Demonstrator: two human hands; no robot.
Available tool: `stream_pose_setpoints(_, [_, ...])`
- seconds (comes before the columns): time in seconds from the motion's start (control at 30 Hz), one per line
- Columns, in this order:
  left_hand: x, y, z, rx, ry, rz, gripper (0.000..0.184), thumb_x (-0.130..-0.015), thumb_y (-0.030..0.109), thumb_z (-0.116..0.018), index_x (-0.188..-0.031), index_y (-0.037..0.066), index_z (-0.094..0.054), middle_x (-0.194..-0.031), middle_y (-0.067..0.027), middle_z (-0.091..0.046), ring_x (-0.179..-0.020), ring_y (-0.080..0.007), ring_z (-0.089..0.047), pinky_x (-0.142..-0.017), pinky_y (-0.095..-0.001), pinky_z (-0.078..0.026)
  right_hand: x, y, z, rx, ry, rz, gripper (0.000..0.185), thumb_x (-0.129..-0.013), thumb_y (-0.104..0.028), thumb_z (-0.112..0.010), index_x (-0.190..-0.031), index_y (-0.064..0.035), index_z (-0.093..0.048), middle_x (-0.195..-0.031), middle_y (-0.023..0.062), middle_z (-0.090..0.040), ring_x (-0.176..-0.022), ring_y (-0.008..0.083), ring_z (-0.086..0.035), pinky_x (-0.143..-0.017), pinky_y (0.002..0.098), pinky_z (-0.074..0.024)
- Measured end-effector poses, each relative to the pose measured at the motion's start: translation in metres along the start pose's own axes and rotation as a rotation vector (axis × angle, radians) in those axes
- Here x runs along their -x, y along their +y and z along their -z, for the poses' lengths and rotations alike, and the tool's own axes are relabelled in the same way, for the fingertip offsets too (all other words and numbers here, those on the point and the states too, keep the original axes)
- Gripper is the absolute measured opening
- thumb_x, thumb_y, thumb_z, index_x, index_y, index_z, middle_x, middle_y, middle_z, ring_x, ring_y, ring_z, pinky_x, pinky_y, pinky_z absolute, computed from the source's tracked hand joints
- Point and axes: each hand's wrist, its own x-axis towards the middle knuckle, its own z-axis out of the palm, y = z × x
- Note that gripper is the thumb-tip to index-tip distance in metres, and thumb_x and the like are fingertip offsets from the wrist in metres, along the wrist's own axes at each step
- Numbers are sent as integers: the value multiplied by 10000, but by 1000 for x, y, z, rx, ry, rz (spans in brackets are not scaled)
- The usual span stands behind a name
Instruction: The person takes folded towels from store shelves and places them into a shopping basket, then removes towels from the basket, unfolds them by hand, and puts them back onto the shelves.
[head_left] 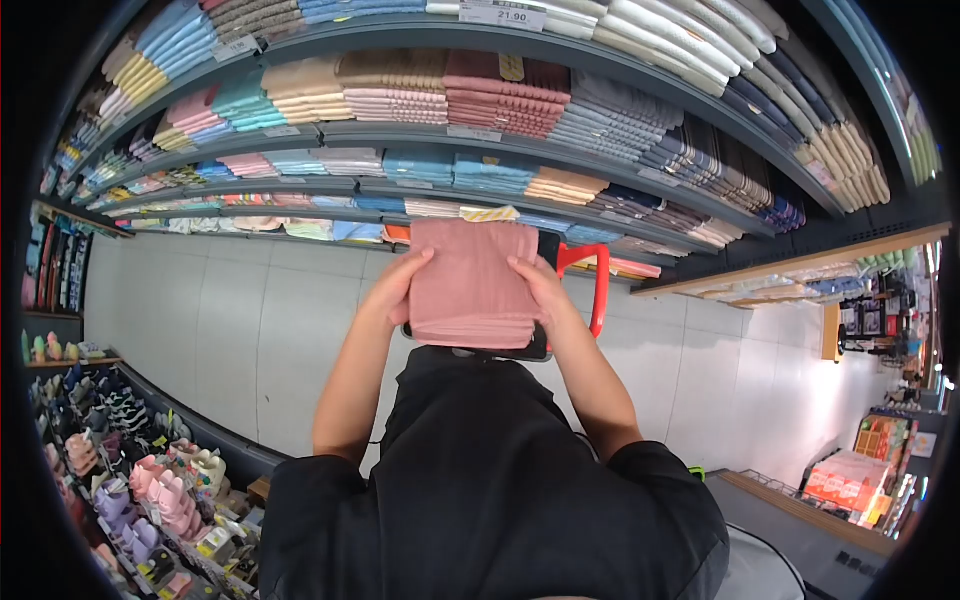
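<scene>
A stack of folded pink towels (474,275) lies between my two hands in front of my body. My left hand (398,283) grips the stack's left side, thumb on top and the other fingers mostly hidden at the edge. On the opposite side my right hand (541,284) holds it the same way, thumb over the top towel. Beneath the stack is a dark cart or basket with a red handle (602,290); most of it is covered. Whether the towels rest on it or are held above it, I cannot tell.
Shelves (400,130) of folded towels run across the front, with darker pink towels (505,95) on one tier. Price labels (503,14) line the edges. Slippers (165,495) fill a display at lower left. Tiled floor (270,320) lies around me. Red-and-white packages (848,480) stand at right.
</scene>
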Motion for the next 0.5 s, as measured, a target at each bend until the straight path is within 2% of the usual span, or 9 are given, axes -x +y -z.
stream_pose_setpoints(0.1, [-3,-22,12,-139,-34,-31,506,-894,204,-665,-1294,-33,-464,-1215,-132,-589,-1102,-214,-599,-909,-377,-517,0,-15,-3,-29,58,152,396,-878,-157,-660,-1228,-9,-548,-1093,83,-650,-981,182,-643,-872,326,-517])
stream_pose_setpoints(0.23, [3,-27,11,-274,-54,-30,479,-891,153,-663,-1287,-25,-463,-1190,-103,-592,-1062,-181,-606,-887,-341,-515,5,-31,-9,35,99,222,375,-875,-101,-653,-1226,-14,-553,-1061,68,-666,-980,169,-640,-875,307,-509])
stream_pose_setpoints(0.33, [-1,-25,11,-192,-15,-236,453,-890,122,-653,-1274,-26,-463,-1158,-100,-604,-1014,-167,-616,-860,-315,-515,-1,-28,-6,123,147,235,427,-867,-85,-656,-1261,3,-518,-1154,108,-624,-1046,184,-615,-893,312,-496])
stream_pose_setpoints(0.43, [-4,-13,2,-192,-28,-330,418,-893,102,-636,-1255,-24,-468,-1119,-103,-615,-986,-148,-615,-824,-295,-516,-8,-11,-9,824,416,581,521,-840,-69,-671,-1310,19,-463,-1268,160,-538,-1127,216,-577,-907,326,-484])
stream_pose_setpoints(0.47, [-7,-12,1,-252,-22,-360,411,-895,102,-633,-1249,-25,-468,-1109,-104,-618,-982,-143,-614,-816,-293,-517,-4,-10,-8,1015,370,669,612,-812,-61,-687,-1353,16,-411,-1336,182,-463,-1183,250,-540,-909,350,-480])
stream_pose_setpoints(0.5, [-13,-12,1,-311,-16,-391,405,-897,103,-631,-1244,-26,-469,-1099,-105,-620,-978,-138,-612,-808,-290,-517,4,-11,-21,899,274,709,598,-808,-88,-700,-1347,-23,-450,-1334,172,-476,-1173,272,-547,-915,356,-478])
